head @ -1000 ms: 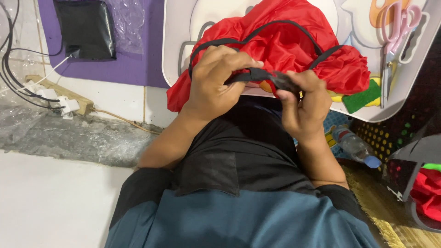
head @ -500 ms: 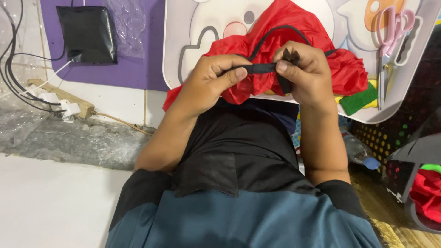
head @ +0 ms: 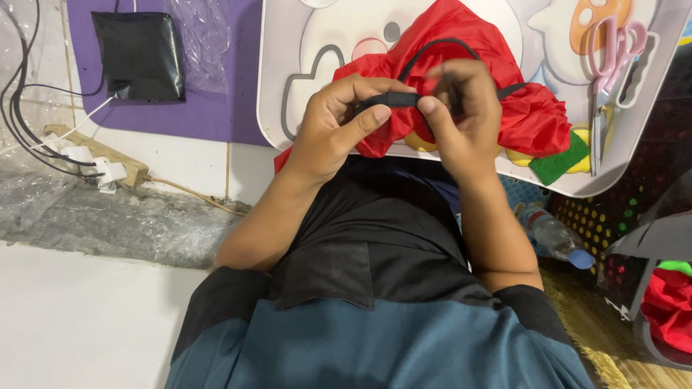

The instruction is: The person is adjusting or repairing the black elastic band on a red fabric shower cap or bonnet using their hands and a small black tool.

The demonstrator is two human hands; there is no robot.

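The black strap (head: 393, 99) is stretching taut and level between both hands' fingertips, its far end looping over the crumpled red fabric (head: 530, 115), which is lying bunched on the white tray, possibly sewn to it.

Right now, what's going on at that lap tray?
A person is working a black strap between both hands over a bundle of red fabric that lies on a white lap tray. The left hand pinches the strap from one side, and the right hand grips it from the other. Pink-handled scissors and a green patch lie on the tray, to the right of the fabric.
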